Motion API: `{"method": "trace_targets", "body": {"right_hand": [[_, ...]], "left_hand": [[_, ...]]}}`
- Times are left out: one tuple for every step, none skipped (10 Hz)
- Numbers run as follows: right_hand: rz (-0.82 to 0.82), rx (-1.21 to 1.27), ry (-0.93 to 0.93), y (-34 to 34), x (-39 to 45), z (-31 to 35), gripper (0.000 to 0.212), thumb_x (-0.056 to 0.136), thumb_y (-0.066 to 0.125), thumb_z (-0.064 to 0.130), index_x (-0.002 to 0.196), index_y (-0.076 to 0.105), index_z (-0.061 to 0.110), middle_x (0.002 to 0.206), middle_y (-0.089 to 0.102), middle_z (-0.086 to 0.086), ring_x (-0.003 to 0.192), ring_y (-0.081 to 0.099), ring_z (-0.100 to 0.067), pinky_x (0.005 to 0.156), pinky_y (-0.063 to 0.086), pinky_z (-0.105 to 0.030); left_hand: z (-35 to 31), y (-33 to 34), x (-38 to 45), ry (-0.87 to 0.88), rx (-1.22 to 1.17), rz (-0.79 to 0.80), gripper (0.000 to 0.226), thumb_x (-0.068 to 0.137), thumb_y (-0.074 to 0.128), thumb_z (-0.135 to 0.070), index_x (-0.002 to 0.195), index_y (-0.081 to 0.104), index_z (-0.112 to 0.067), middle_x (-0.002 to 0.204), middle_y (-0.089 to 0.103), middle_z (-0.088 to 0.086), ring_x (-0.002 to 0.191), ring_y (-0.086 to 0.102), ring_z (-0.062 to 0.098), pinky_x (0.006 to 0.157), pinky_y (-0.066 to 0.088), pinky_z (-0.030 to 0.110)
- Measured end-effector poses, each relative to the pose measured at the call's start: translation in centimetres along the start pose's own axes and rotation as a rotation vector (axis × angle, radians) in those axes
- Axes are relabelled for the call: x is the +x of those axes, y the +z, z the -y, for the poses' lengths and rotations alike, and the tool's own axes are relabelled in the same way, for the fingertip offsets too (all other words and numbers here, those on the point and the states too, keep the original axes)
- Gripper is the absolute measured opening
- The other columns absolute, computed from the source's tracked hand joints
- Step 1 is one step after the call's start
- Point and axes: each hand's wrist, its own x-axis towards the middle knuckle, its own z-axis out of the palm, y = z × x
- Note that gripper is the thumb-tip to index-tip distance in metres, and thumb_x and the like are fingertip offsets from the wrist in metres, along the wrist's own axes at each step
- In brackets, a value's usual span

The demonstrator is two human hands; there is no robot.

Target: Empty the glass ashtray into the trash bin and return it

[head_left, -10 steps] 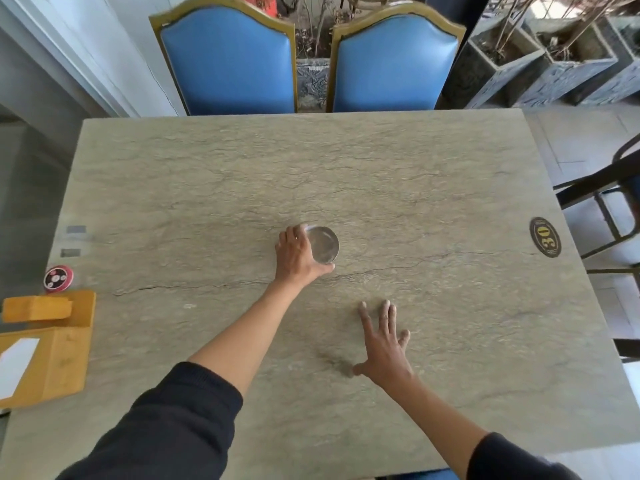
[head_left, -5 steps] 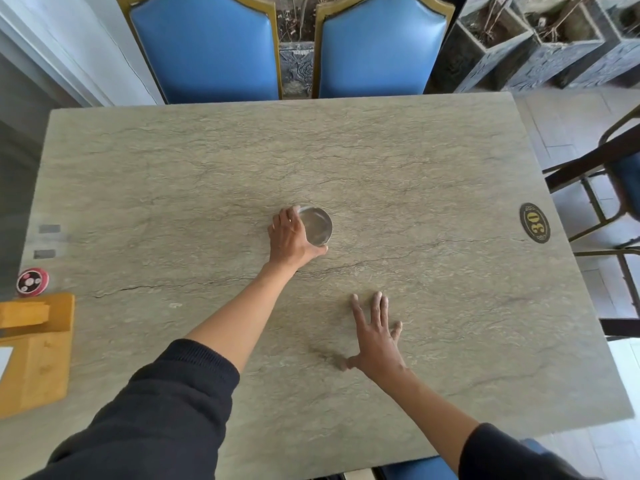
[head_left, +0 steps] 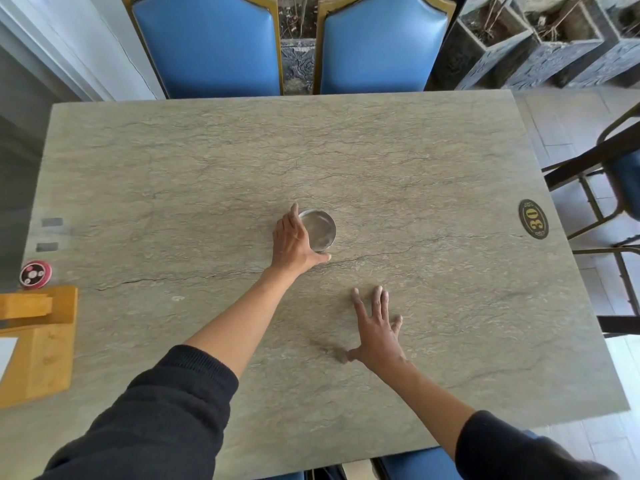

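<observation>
A round clear glass ashtray [head_left: 320,230] stands on the grey stone table [head_left: 415,161], near its middle. My left hand [head_left: 294,244] wraps around the ashtray's left and near side, thumb under its front edge, fingers curled against the rim. My right hand [head_left: 377,327] lies flat on the tabletop nearer to me and to the right, fingers spread, holding nothing. The ashtray looks empty inside. No trash bin is in view.
Two blue chairs [head_left: 214,43] [head_left: 381,46] stand at the far edge. A wooden box [head_left: 38,344] and a red call button [head_left: 35,273] sit at the left edge. An oval number plate "30" [head_left: 533,219] is on the right. Stone planters [head_left: 540,43] and a dark chair [head_left: 606,188] stand at right.
The view has shifted slightly, so the table sits lower and further left in frame. Both hands and the ashtray stay in the same places on the table.
</observation>
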Motion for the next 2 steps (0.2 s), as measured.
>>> {"method": "trace_targets", "body": {"right_hand": [[0.01, 0.021, 0.015, -0.1, 0.0, 0.0, 0.146, 0.066, 0.092, 0.044, 0.161, -0.018, 0.03, 0.164, -0.032, -0.023, 0.151, -0.033, -0.038, 0.117, 0.01, -0.077], [0.0, -0.001, 0.015, -0.1, 0.0, 0.2, 0.145, 0.066, 0.092, 0.045, 0.161, -0.017, 0.029, 0.164, -0.031, -0.023, 0.151, -0.032, -0.038, 0.117, 0.01, -0.077]], "left_hand": [[0.6, 0.4, -0.7, 0.025, -0.033, -0.027, 0.146, 0.051, 0.089, -0.06, 0.153, 0.007, 0.004, 0.149, 0.036, 0.021, 0.136, 0.038, 0.034, 0.116, 0.031, 0.041], [1.4, 1.0, -2.1, -0.01, -0.077, -0.087, 0.139, 0.054, 0.091, -0.054, 0.152, 0.013, 0.007, 0.151, 0.035, 0.023, 0.138, 0.038, 0.036, 0.117, 0.031, 0.043]]}}
